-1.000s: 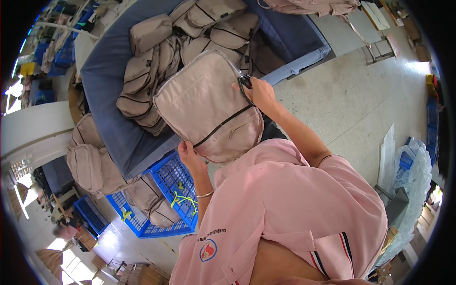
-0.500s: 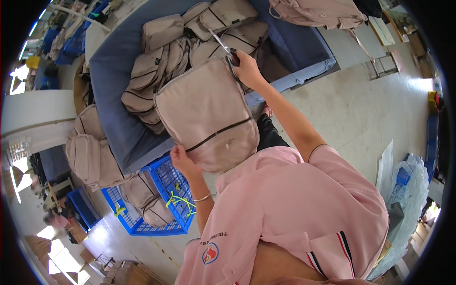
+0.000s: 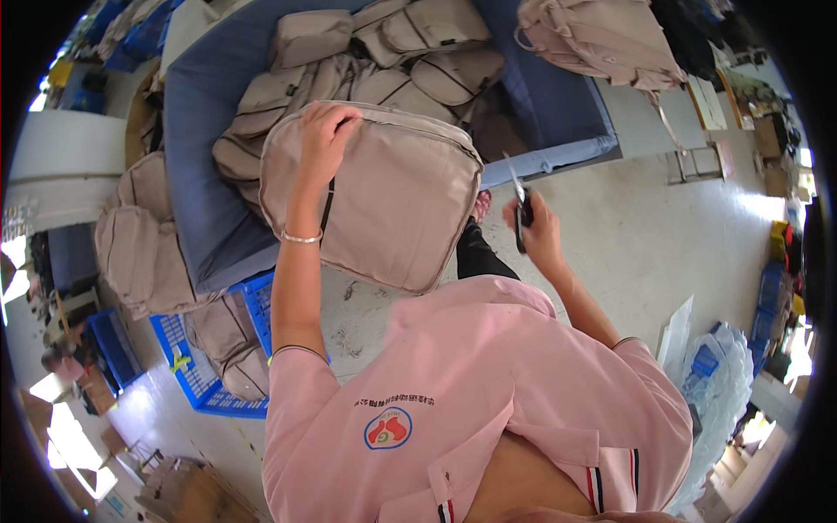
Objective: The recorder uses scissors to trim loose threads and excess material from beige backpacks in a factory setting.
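Note:
A beige fabric bag panel [image 3: 392, 196] with a dark zip strip hangs in front of me, at the near edge of the blue padded bin. My left hand [image 3: 324, 139] grips its upper edge, fingers curled over the rim. Off to the right of the panel, my right hand [image 3: 542, 228] is closed round the black handles of a pair of scissors [image 3: 523, 209]. Their blades point up and away from me, apart from the fabric.
Several beige bags fill the blue padded bin [image 3: 205, 209]. More bags [image 3: 144, 244] are heaped at its left, and a blue plastic crate [image 3: 205, 392] holds others. A pinkish backpack [image 3: 602, 44] lies at the far right. Clear plastic wrap [image 3: 715, 383] is at the right.
My left hand has moved from the panel's lower left edge to its top edge, and the panel has turned. My right hand has drawn the scissors away to the right and nearer me.

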The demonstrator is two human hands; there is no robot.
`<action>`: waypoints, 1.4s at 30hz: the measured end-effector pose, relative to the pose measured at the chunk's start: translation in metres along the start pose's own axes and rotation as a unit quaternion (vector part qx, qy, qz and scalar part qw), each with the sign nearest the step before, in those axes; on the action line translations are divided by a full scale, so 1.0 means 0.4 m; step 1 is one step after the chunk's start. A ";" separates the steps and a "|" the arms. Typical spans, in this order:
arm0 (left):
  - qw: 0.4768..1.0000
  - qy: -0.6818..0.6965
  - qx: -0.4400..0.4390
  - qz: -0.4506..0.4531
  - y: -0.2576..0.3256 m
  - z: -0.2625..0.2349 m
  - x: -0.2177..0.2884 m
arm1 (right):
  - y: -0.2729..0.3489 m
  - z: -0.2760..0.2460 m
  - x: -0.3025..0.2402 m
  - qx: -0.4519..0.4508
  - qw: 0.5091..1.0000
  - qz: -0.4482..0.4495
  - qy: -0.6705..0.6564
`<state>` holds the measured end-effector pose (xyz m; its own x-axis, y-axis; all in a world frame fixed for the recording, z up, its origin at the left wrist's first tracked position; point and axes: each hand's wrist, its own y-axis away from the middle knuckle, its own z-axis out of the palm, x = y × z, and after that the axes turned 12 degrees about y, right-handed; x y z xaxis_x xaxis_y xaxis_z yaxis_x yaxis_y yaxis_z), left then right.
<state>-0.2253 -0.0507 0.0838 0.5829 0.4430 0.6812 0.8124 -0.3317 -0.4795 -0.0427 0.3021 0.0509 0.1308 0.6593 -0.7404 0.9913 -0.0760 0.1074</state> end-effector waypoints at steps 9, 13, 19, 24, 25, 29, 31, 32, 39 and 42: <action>0.986 0.089 -0.139 -0.001 -0.145 0.250 -0.014 | -0.324 -0.016 -0.103 0.182 0.952 -0.163 0.187; 0.984 0.079 -0.158 -0.009 -0.174 0.290 0.008 | -0.420 0.005 -0.084 -0.025 0.999 -0.030 -0.033; 0.982 0.008 -0.186 0.011 -0.198 0.258 -0.018 | -0.422 0.005 -0.025 -0.150 0.941 0.084 -0.292; 0.971 0.116 -0.193 -0.084 -0.189 0.257 -0.049 | -0.365 -0.067 0.050 -0.091 0.994 -0.007 0.066; 0.971 0.116 -0.193 -0.086 -0.187 0.256 -0.052 | -0.338 -0.091 0.046 -0.086 0.985 -0.041 0.145; 0.973 0.134 -0.175 -0.076 -0.186 0.261 -0.054 | -0.250 -0.148 0.031 -0.088 0.944 -0.095 0.304; 0.972 0.136 -0.173 -0.075 -0.187 0.262 -0.057 | -0.246 -0.153 0.015 -0.107 0.938 -0.076 0.320; 0.972 0.140 -0.175 -0.076 -0.186 0.263 -0.060 | -0.248 -0.153 0.004 -0.126 0.933 -0.055 0.333; 0.972 0.150 -0.168 -0.068 -0.183 0.274 -0.058 | -0.284 -0.121 -0.057 -0.152 0.927 -0.050 0.340; 0.970 0.157 -0.166 -0.081 -0.181 0.272 -0.060 | -0.283 -0.112 -0.055 -0.140 0.927 -0.056 0.344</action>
<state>-0.2965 0.0534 0.0419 0.3731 0.2538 0.8924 0.8132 -0.5526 -0.1828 -0.1586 0.3298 0.0848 -0.1076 0.9796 -0.1695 0.9431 0.1545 0.2945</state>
